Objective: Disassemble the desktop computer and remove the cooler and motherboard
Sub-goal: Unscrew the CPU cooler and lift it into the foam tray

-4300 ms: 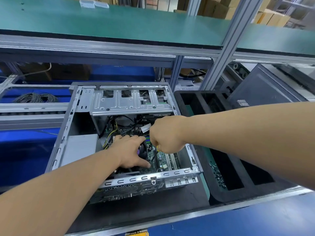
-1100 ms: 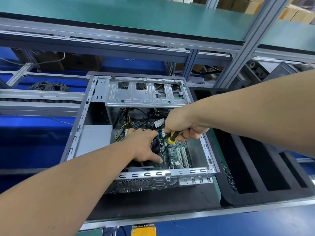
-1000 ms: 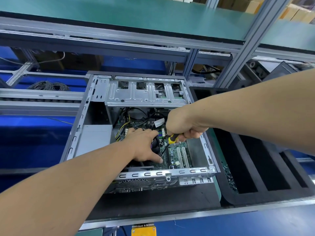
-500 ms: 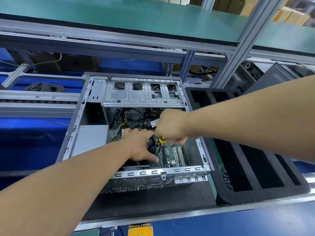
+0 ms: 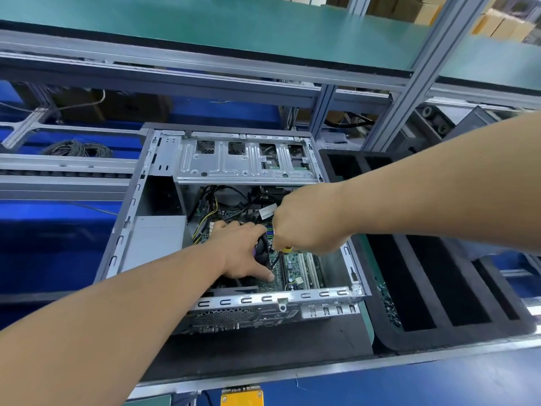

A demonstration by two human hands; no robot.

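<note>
An open grey desktop case [image 5: 126, 230] lies on the bench with its side off. Inside, a green motherboard [image 5: 295, 269] shows white slots and black and yellow cables. My left hand [image 5: 243, 250] lies flat over the black cooler [image 5: 261, 249], covering most of it. My right hand [image 5: 304, 227] is fisted around a yellow-and-black screwdriver [image 5: 286, 249]. Only a small bit of its handle shows below the fist, right beside the cooler. The tip is hidden.
A black foam tray [image 5: 392, 291] with long slots stands right of the case; small screws [image 5: 388, 303] lie in its nearest slot. A metal drive cage [image 5: 246, 162] spans the case's far end. A green shelf [image 5: 234, 27] hangs overhead. Coiled cable [image 5: 76, 148] lies far left.
My right fist has turned over the screwdriver, so less of the yellow handle shows than a second ago. My left hand stays on the cooler. The view has shifted slightly.
</note>
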